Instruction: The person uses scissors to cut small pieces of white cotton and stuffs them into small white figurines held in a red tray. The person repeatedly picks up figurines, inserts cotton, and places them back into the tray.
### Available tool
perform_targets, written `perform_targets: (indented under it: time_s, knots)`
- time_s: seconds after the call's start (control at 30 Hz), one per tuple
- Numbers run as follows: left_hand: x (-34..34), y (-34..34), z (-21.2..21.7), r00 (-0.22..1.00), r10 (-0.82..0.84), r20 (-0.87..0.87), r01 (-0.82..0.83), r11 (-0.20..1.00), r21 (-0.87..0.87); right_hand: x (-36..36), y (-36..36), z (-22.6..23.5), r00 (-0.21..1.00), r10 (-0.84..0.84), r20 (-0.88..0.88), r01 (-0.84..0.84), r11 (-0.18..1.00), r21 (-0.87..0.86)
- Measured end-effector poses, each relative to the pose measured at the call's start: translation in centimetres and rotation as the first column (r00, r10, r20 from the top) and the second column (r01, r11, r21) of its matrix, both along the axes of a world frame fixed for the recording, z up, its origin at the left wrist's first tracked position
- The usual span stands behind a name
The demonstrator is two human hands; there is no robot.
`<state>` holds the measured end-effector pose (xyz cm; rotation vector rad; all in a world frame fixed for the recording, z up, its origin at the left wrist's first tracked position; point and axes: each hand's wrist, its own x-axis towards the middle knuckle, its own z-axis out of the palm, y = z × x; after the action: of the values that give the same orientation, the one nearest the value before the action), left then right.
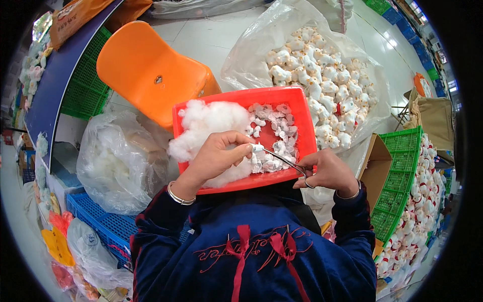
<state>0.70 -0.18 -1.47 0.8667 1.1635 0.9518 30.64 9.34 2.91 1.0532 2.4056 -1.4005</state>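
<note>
Pinching, left hand (pixel 219 153): thumb and forefinger closed on a small white piece (pixel 257 148), above the red tray (pixel 308 126), nearer its near edge than its far edge. Right hand (pixel 327 171), by the tray's right edge: gripping the handles of forceps (pixel 282 159), long axis slanting leftward and away to the piece; whether the tips enter it, cannot tell. Hands apart; left nearer the piece. Tray contents: white fluff (pixel 214 121), left edge; small loose pieces (pixel 288 132), right edge.
</note>
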Motion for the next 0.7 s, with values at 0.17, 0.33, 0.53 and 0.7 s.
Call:
perform_targets:
  time_s: [0.17, 0.33, 0.53, 0.7]
  knots:
    - [-0.1, -0.1, -2.2, 0.916, 0.280, 0.289, -0.272, 0.960, -0.066, 0.0, -0.9, -2.1, 0.975, 0.065, -0.213, -0.012, 0.971, 0.240]
    - [0.7, 0.1, -3.5, 0.730, 0.433, 0.529, -0.469, 0.880, -0.074, -1.6, -1.8, -1.4, 0.978, 0.051, -0.202, -0.026, 0.992, 0.127]
    - [2.2, 0.6, -3.4, 0.617, 0.519, 0.592, -0.601, 0.796, -0.071, -4.3, -2.2, -0.2, 0.968, 0.184, -0.170, -0.070, 0.850, 0.522]
    - [3.7, 0.1, -2.6, 0.641, 0.445, 0.626, -0.544, 0.838, -0.040, -5.8, -2.1, -0.9, 0.987, 0.117, -0.115, -0.037, 0.842, 0.539]
